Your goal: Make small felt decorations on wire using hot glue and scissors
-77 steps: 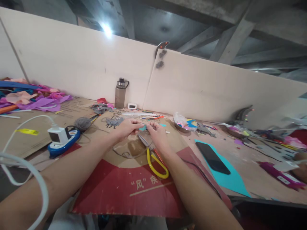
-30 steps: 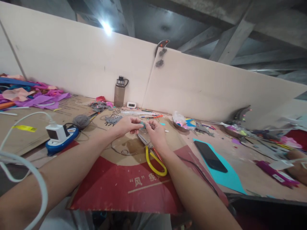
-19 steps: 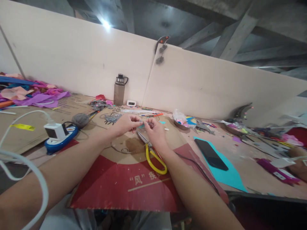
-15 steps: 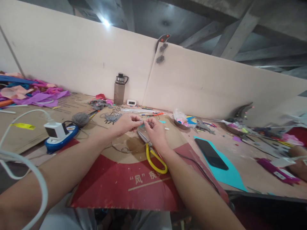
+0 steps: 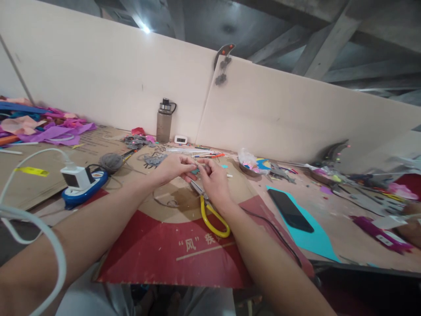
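Observation:
My left hand (image 5: 179, 169) and my right hand (image 5: 212, 177) meet above the cardboard sheet (image 5: 158, 250), fingertips pinched close together. What they pinch is too small to make out; it may be a bit of grey yarn. Under my right hand lie yellow-handled scissors (image 5: 215, 219), their blades partly hidden by that hand. A loose strand of grey yarn (image 5: 166, 202) curls on the cardboard below my left hand. Farther left sits a ball of grey yarn (image 5: 111, 162).
A blue power strip (image 5: 85, 193) with a white charger (image 5: 77, 177) stands left, its cable looping near my left arm. A phone (image 5: 289, 210) lies on turquoise sheet material at right. A bottle (image 5: 163, 123) stands by the partition. Another person's hand (image 5: 409, 226) is at far right.
My fingers have shifted slightly; my right-hand fingers are a little more bent over the left fingertips. The scissors and other things stay in place.

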`<state>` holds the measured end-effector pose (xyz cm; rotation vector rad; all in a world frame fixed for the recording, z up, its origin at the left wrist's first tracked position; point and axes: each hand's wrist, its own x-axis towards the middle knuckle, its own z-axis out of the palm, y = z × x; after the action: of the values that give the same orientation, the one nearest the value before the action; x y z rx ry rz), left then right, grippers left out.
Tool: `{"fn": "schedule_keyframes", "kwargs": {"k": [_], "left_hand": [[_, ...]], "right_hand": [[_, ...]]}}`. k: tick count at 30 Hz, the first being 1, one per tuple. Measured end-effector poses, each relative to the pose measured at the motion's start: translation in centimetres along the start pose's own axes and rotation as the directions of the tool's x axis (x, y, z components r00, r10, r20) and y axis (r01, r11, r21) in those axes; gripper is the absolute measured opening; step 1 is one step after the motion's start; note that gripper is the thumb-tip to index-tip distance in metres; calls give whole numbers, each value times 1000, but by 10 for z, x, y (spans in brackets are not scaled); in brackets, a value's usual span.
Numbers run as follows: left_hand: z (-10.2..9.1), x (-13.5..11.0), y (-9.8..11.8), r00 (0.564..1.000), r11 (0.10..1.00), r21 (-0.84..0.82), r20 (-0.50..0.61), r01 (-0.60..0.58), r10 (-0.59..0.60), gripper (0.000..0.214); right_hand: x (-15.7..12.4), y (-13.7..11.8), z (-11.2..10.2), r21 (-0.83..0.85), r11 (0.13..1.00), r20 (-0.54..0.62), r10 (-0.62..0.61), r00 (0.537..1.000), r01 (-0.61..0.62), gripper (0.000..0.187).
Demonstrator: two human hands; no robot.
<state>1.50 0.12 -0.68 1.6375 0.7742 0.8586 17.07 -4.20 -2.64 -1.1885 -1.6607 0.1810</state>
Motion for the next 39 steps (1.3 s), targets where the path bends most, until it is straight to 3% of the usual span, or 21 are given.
{"fn": "schedule_keyframes", "kwargs": {"k": [3, 9, 16, 22, 24, 30, 35, 39], "left_hand": [[0, 1, 0, 999, 1000, -10, -37, -5, 4, 23], [0, 0, 0, 998, 999, -35, -59, -27, 25, 28], [3, -3, 4, 998, 999, -27, -59, -35, 33, 23], [2, -4, 6, 982, 950, 289, -116, -113, 152, 18], [0, -3, 5, 979, 937, 328, -115, -122, 168, 18], [-1, -2, 3, 992, 973, 198, 2, -121, 123, 24], [3, -4, 5, 996, 988, 134, -29, -83, 87, 22], [5, -4, 5, 997, 980, 191, -44, -60, 69, 20]], "right_hand": [[0, 0, 1, 24, 1000, -27, 6, 1000, -5, 28], [0, 4, 2, 9, 1000, -31, -25, 999, 26, 12], [0, 2, 1, -4, 1000, -41, -21, 999, 21, 12], [-1, -1, -1, -39, 999, -44, -16, 999, 14, 12], [-1, -1, -1, -49, 999, -43, -13, 999, 11, 12], [0, -1, -2, -63, 998, -55, -18, 998, 14, 10], [0, 2, 0, -101, 994, -49, -36, 998, 31, 11], [-1, 3, 1, -120, 991, -40, -67, 997, 62, 10]]}}
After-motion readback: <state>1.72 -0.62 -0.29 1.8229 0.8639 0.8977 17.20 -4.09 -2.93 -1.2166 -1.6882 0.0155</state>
